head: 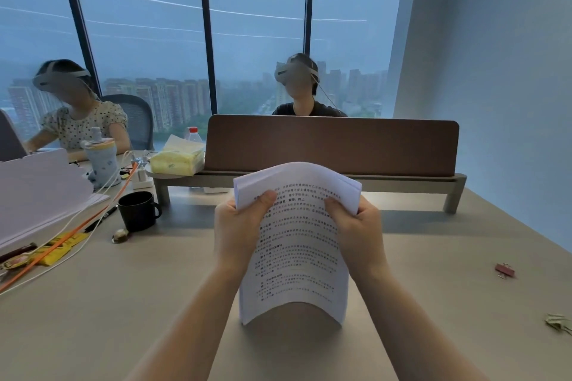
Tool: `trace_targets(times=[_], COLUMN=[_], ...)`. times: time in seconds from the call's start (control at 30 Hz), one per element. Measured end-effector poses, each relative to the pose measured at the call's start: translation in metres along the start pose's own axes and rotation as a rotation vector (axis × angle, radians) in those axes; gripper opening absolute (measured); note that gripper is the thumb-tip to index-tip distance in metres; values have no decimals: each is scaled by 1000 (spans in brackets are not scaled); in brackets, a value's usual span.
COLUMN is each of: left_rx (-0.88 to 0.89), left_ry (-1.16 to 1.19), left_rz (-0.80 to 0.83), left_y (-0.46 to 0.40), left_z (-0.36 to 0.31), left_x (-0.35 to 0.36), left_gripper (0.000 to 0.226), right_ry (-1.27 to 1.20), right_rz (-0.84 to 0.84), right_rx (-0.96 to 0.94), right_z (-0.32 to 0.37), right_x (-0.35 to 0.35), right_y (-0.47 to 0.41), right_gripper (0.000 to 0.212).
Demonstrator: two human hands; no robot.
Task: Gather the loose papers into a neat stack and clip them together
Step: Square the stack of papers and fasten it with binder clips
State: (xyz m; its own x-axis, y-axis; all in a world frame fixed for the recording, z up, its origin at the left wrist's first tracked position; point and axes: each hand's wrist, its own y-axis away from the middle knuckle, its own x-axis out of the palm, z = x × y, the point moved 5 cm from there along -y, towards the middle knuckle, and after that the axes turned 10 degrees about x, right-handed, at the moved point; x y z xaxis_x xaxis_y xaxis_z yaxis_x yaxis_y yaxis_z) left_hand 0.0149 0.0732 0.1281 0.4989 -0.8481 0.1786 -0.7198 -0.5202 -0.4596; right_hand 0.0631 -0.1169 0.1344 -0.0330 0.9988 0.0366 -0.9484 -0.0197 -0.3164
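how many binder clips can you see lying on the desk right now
1 for certain: a small red metal binder clip on the grey desk, right of the right hand. A crumpled greenish object near the right edge is too unclear to identify.

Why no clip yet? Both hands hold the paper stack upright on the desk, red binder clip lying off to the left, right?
Wrong side. The head view shows the red binder clip lying to the right. Both the left hand and right hand do hold the paper stack upright on the desk.

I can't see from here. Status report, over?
Left hand and right hand gripping paper stack, upright on desk. Red binder clip lies unused at right. Nothing in the way.
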Motion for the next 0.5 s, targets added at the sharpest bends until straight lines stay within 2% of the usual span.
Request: trace_targets(times=[0.23,0.4,0.5], left_rx=[-104,-106,-99], left_ry=[-51,-21,23], left_rz=[28,27,67], left_y=[12,5,3], left_z=[31,24,26], left_x=[-12,-6,-8], left_gripper=[7,15,6], right_ry=[-3,-38,-108], right_rz=[106,60,95], right_rx=[210,166,152], right_z=[-40,-30,-29], right_x=[-3,-3,-7], right_y=[2,0,0], right_gripper=[12,18,12])
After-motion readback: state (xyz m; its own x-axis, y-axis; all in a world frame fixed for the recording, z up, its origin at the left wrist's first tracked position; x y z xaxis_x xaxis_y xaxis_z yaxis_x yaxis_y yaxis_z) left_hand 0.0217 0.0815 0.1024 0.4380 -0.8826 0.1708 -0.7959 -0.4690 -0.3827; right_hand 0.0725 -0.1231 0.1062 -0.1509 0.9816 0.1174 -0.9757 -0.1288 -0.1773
